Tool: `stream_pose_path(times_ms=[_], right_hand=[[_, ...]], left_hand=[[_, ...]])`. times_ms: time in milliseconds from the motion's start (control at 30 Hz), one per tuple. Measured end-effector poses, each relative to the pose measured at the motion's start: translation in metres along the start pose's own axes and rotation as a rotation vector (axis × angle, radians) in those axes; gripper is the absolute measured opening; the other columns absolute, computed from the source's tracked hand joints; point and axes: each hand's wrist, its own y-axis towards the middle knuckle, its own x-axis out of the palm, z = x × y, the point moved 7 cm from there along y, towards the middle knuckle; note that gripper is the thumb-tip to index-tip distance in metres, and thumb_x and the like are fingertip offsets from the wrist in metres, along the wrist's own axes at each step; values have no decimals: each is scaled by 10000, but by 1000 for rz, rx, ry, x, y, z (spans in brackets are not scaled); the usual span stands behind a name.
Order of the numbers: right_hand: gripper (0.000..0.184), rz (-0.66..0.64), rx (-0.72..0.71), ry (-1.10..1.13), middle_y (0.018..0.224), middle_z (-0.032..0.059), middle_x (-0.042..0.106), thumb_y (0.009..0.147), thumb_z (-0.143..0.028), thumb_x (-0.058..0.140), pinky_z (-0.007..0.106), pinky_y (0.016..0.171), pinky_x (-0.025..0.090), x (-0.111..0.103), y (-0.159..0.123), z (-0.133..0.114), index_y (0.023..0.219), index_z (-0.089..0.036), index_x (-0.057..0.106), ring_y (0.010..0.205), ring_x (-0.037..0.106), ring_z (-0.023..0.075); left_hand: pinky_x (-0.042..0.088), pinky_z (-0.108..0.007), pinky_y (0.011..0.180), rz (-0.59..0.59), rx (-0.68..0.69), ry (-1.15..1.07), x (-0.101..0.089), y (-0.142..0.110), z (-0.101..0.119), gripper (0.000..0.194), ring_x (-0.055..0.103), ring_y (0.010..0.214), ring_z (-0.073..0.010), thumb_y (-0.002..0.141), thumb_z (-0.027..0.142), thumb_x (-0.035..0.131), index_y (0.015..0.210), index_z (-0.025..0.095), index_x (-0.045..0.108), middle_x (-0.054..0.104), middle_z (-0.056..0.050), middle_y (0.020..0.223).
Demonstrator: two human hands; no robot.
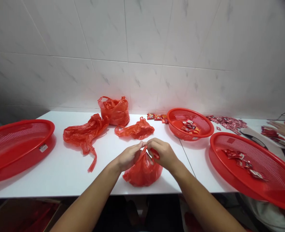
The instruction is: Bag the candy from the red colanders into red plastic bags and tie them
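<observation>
In front of me a filled red plastic bag [143,174] rests near the table's front edge, its neck gathered upward. My left hand [132,157] grips the gathered neck from the left, fingers closed at the top. From the right, my right hand [163,153] is curled around the bag's handle part, its fingertips meeting the left hand's. The bag's contents are hidden by the red plastic. Just beyond my hands lies a crumpled red bag [141,129], and a longer crumpled bag [85,132] is spread to the left.
Against the tiled wall stands a full red bag [115,111]. Red baskets are at the left [43,132], back right [176,132] and right [219,161]; the right two hold small packets. Loose packets [229,123] lie behind. Another person's hand [281,129] is at far right.
</observation>
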Motion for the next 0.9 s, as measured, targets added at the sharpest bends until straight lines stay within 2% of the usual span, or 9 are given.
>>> stream_pose_path(times_ms=[167,267,433,567,633,733,767,833,900], right_hand=[[236,110,-120,-92,1112,91,710,1033,-158,600,295,830,605,14,-16,-4,1234,-226,703,954,702,174],[165,127,-93,-172,1164,118,700,1059,-278,622,310,812,605,5,-14,0,1144,-205,743,930,682,178],[405,-1,192,-293,1032,118,733,1088,-394,529,421,860,543,-11,-38,35,755,-219,681,948,636,251],[527,-77,517,-118,950,120,695,1101,-508,414,435,810,533,-6,-89,68,726,-236,666,874,649,259],[580,-112,616,61,1105,143,696,1094,-556,406,424,820,553,7,-101,71,695,-224,664,964,675,272],[585,-225,672,345,1435,158,586,1076,-615,420,374,752,588,37,-90,61,800,-199,726,1107,669,286],[580,-274,660,398,1468,155,564,1075,-622,421,372,772,594,48,-81,55,832,-196,731,1148,657,287],[579,-351,589,439,1373,145,622,1088,-608,404,407,923,577,69,-58,43,810,-195,702,1207,630,281],[564,-408,491,456,1217,116,681,1111,-558,382,429,1063,506,88,-38,31,780,-198,664,1203,624,255]], left_hand=[[547,-332,773,70,7,185,-6,-3,-4,416,684,752,-200,933,553,690,858,148,744,734,-61,766],[521,-294,754,230,84,506,-19,-15,16,330,675,761,-182,937,474,692,829,169,753,750,-41,798],[498,-286,758,526,104,994,-63,-54,41,301,725,801,-199,999,462,607,901,239,784,807,-8,848],[470,-282,666,644,-19,1076,-100,-80,20,347,677,685,-182,1011,490,576,844,239,748,790,8,815],[510,-296,726,648,6,997,-99,-83,9,367,708,787,-198,1038,493,527,860,229,710,799,-12,908],[519,-408,1062,558,194,845,-73,-73,-1,262,669,1262,-266,1044,457,537,1096,235,667,714,-90,1377],[458,-467,1168,496,249,828,-62,-67,-5,315,573,1413,-295,1006,453,617,1245,250,630,605,-116,1534],[351,-567,1260,375,297,859,-47,-55,-17,815,374,1573,-358,845,430,826,1543,292,427,369,-160,1712],[351,-620,1251,312,285,907,-44,-45,-32,1253,336,1585,-402,689,363,940,1680,313,175,306,-196,1733]])
